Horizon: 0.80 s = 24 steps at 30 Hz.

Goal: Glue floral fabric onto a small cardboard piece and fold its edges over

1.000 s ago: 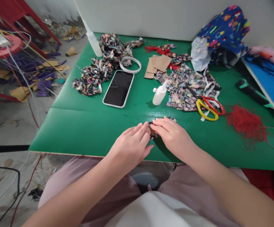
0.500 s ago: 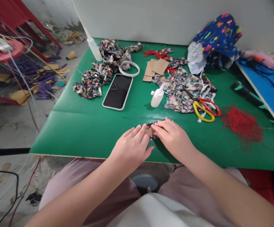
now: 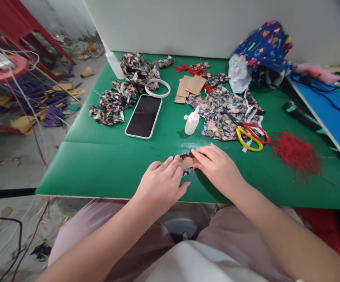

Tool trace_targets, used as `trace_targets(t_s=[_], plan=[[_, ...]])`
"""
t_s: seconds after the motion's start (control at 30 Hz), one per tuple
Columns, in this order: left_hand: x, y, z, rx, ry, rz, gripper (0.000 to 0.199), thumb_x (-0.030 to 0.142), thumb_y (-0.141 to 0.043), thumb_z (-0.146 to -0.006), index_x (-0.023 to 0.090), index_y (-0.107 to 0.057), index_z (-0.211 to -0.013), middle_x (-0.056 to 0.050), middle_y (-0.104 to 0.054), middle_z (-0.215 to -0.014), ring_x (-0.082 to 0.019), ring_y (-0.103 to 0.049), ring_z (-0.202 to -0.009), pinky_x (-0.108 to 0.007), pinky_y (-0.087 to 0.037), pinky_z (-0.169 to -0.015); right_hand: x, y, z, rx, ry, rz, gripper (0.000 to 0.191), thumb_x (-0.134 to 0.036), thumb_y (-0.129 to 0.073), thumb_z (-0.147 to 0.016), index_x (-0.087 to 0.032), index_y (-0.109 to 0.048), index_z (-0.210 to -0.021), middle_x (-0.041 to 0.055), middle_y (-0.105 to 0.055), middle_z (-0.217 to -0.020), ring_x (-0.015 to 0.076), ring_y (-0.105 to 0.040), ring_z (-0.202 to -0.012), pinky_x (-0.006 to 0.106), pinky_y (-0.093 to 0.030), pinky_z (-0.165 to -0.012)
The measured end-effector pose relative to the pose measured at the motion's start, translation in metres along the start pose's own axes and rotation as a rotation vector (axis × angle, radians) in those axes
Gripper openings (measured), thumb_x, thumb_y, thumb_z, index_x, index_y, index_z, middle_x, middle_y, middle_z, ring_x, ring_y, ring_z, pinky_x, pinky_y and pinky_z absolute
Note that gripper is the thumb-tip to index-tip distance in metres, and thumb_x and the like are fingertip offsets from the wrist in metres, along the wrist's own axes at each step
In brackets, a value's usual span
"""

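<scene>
A small piece of dark floral fabric lies near the front edge of the green table, with a brown cardboard piece on top of it. My left hand rests its fingertips on the left end of the piece, thumb pointing right. At the right end, my right hand has its thumb and fingers closed on the fabric and card. Just behind the hands stands a small white glue bottle.
Behind are a phone, a tape roll, cardboard pieces and floral fabric. Scissors and red threads lie right. A tall bottle stands back left, beside bunched fabric.
The view has shifted slightly. My right hand's fingers have moved apart from my left hand's, and more of the cardboard on the fabric now shows.
</scene>
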<state>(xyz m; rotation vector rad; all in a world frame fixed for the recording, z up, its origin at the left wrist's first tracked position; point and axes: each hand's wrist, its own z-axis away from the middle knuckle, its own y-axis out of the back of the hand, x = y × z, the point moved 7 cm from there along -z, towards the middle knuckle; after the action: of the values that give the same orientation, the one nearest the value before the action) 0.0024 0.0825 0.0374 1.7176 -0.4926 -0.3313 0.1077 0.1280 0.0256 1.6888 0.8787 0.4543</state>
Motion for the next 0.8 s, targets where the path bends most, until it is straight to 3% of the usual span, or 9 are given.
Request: trace_targets(t_s=[0.3, 0.57, 0.8], plan=[[0.002, 0.002, -0.002, -0.002, -0.001, -0.031, 0.026, 0.032, -0.046, -0.085, 0.011, -0.062, -0.087, -0.015, -0.062, -0.114, -0.024, -0.062, -0.099, -0.036, -0.049, -0.071, 0.000, 0.000, 0.000, 0.048, -0.018, 0.059, 0.024, -0.024, -0.053, -0.083, -0.016, -0.062, -0.104, 0.0065, -0.066, -0.099, 0.0175, -0.059, -0.092, 0.043, -0.039, -0.096], [0.004, 0.005, 0.003, 0.027, 0.033, -0.073, 0.027, 0.025, -0.044, -0.086, 0.010, -0.060, -0.101, -0.017, -0.062, -0.113, -0.023, -0.062, -0.099, -0.034, -0.050, -0.071, 0.002, 0.003, 0.006, 0.071, -0.106, 0.042, 0.028, -0.028, -0.055, -0.082, -0.014, -0.062, -0.105, 0.0097, -0.065, -0.101, 0.0202, -0.058, -0.098, 0.047, -0.037, -0.099], [0.006, 0.008, -0.001, 0.060, 0.074, -0.082, 0.024, 0.026, -0.043, -0.087, 0.012, -0.062, -0.090, -0.017, -0.064, -0.108, -0.023, -0.064, -0.093, -0.033, -0.049, -0.065, 0.007, 0.013, 0.009, 0.095, -0.182, 0.094, 0.030, -0.034, -0.057, -0.079, -0.012, -0.063, -0.100, 0.0099, -0.066, -0.089, 0.0218, -0.058, -0.088, 0.048, -0.038, -0.096]])
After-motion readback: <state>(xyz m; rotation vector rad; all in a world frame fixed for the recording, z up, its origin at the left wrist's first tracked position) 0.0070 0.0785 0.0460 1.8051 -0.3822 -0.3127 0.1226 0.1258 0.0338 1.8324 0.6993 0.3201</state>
